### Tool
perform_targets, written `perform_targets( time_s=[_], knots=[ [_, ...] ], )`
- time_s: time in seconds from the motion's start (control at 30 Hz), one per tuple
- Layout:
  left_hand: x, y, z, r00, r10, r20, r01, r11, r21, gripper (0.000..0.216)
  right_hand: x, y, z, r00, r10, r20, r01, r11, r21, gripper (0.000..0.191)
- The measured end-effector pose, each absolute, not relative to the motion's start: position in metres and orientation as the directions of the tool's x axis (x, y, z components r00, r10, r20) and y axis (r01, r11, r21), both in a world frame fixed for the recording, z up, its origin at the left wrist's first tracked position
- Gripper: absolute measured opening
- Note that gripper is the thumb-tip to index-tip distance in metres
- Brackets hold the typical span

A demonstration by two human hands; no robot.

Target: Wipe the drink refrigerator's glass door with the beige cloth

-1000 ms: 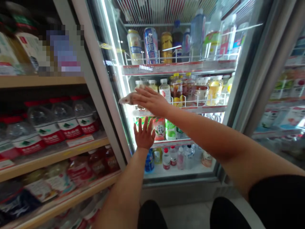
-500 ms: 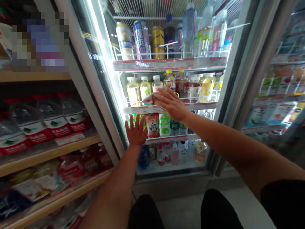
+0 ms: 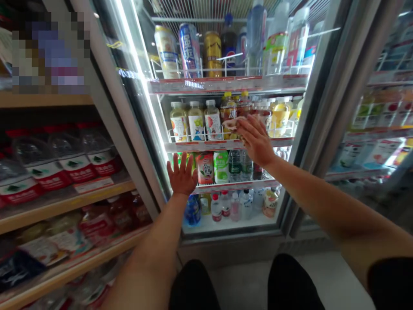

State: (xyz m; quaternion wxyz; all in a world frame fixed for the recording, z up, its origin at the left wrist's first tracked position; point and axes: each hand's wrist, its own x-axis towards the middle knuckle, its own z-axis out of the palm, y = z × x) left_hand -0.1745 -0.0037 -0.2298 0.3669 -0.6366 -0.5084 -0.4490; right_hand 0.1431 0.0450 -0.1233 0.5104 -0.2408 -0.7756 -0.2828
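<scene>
Knees low in view; left hand [image 3: 182,175] lies flat on the fridge door [image 3: 135,129], fingers spread, holding nothing. Farther right, right hand [image 3: 257,140] presses a crumpled cloth [image 3: 231,124] against the glass, fingers nearly straight, before the bottles [image 3: 195,122].

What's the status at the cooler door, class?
Right hand presses small pale cloth flat on glass cooler door. Left hand open, braced on glass. Nothing obstructing.

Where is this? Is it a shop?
Most likely a small shop. A glass-door fridge holds rows of drink bottles and cans above red price strips, and wooden shelves beside it carry big water bottles.
</scene>
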Motion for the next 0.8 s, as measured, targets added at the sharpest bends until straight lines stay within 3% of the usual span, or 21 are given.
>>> perform_targets(
  time_s=[0.07, 0.13, 0.2, 0.33, 0.43, 0.5, 0.6, 0.67, 0.8],
  knots=[
    [-0.175, -0.004, -0.23, 0.083, 0.323, 0.943, 0.977, -0.213, -0.013, 0.055, 0.153, 0.041, -0.148, -0.421, 0.099, 0.902, 0.636, 0.741, 0.216, 0.041],
    [-0.175, -0.003, -0.229, 0.085, 0.319, 0.944, 0.978, -0.207, -0.018, 0.055, 0.164, 0.037, -0.173, -0.634, 0.089, 0.768, 0.506, 0.799, 0.325, 0.044],
    [-0.175, -0.003, -0.229, 0.088, 0.304, 0.948, 0.979, -0.2, -0.026, 0.055, 0.176, 0.036, -0.183, -0.709, 0.092, 0.7, 0.455, 0.817, 0.353, 0.046],
    [-0.175, -0.003, -0.23, 0.093, 0.306, 0.948, 0.981, -0.191, -0.035, 0.056, 0.203, 0.046, -0.16, -0.44, 0.102, 0.892, 0.628, 0.746, 0.224, 0.039],
    [-0.175, -0.003, -0.23, 0.081, 0.334, 0.939, 0.979, -0.205, -0.011, 0.057, 0.219, 0.049, -0.163, -0.284, 0.092, 0.954, 0.712, 0.687, 0.146, 0.039],
    [-0.175, -0.003, -0.23, 0.081, 0.324, 0.943, 0.976, -0.216, -0.009, 0.057, 0.227, 0.046, -0.186, -0.335, 0.131, 0.933, 0.711, 0.685, 0.159, 0.039],
    [-0.176, -0.002, -0.23, 0.093, 0.301, 0.949, 0.974, -0.226, -0.024, 0.058, 0.242, 0.041, -0.219, -0.616, 0.115, 0.78, 0.547, 0.774, 0.318, 0.043],
    [-0.176, -0.001, -0.23, 0.096, 0.299, 0.949, 0.973, -0.227, -0.027, 0.059, 0.255, 0.042, -0.222, -0.691, 0.08, 0.718, 0.496, 0.775, 0.391, 0.046],
    [-0.175, -0.001, -0.23, 0.065, 0.32, 0.945, 0.976, -0.218, 0.007, 0.06, 0.282, 0.054, -0.209, -0.485, 0.106, 0.868, 0.68, 0.669, 0.298, 0.048]
  ],
)
